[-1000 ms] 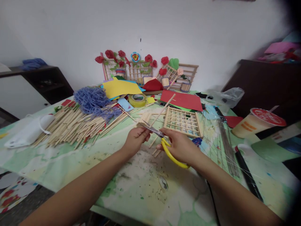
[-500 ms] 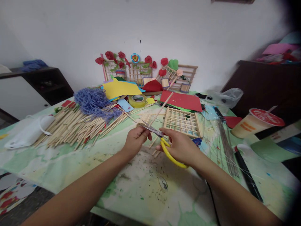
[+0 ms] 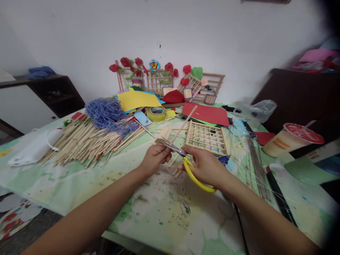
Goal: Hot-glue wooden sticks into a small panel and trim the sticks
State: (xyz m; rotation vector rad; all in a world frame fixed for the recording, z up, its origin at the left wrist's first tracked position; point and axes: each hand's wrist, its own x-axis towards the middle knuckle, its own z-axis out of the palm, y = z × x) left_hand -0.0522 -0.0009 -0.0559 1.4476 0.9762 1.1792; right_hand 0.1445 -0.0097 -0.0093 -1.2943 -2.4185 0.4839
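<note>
My left hand (image 3: 155, 157) is closed, its fingertips pinching the lower end of a thin wooden stick (image 3: 184, 124) that slants up and to the right. In my right hand (image 3: 204, 163) is a pair of scissors (image 3: 198, 180) with yellow handles. Their blades, slightly apart, lie across the stick's lower end, just above my left fingertips. Exactly where the blades meet the stick is hard to make out. Just beyond my left hand lies a small flat row of short sticks (image 3: 165, 133). A wooden lattice (image 3: 188, 136) rests beyond my right hand.
Many loose sticks (image 3: 79, 145) and tangled blue yarn (image 3: 102, 111) lie at left, beside a white mask (image 3: 34, 147). Coloured paper (image 3: 205, 114) and a tape roll (image 3: 156, 114) sit behind. Stick frames with red flowers (image 3: 159, 83) lean on the wall. A sealed cup (image 3: 281, 143) stands right.
The view has shifted slightly. Both hands keep nearly the same pose, with the scissor blades still at the stick's lower end.
</note>
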